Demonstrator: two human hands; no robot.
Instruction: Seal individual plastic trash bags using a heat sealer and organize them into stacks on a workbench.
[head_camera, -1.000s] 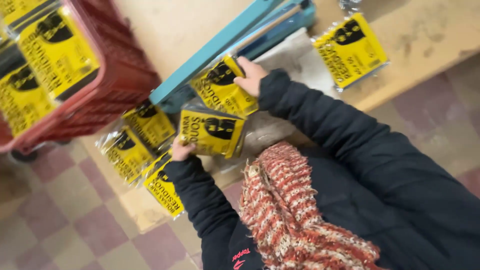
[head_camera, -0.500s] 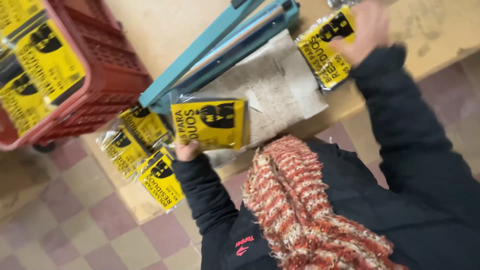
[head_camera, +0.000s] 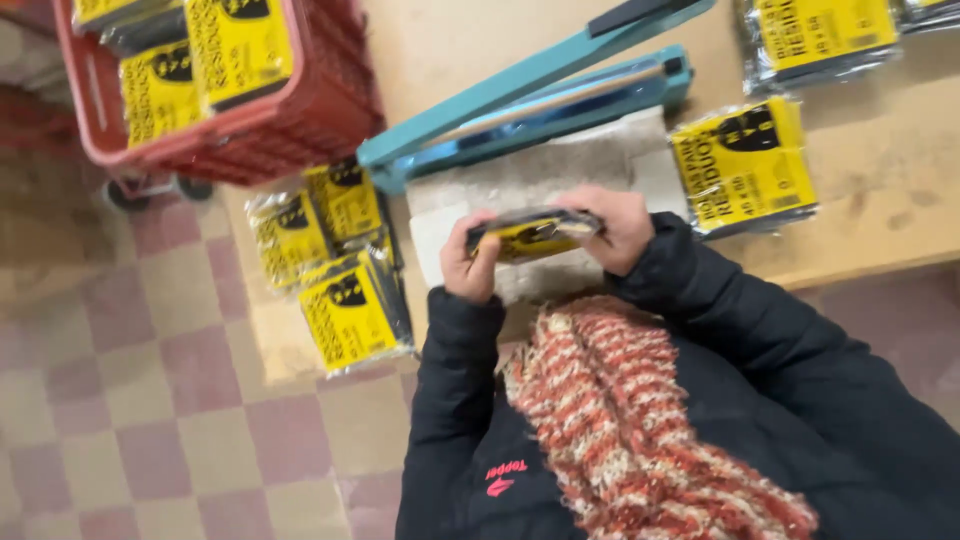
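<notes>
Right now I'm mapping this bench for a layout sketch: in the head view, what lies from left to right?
Red basket → yellow packets at the bench's left end → left hand → held packet → right hand → yellow packet lying flat.

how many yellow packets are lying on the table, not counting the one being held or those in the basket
5, maybe more hidden: three overlapping packets left of the sealer, one packet on its right, one at the top edge.

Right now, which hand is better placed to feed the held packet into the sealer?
Probably the right hand: it grips the yellow packet at the end nearer the teal sealer's open bar. The left hand holds the other end, nearer the table edge.
</notes>
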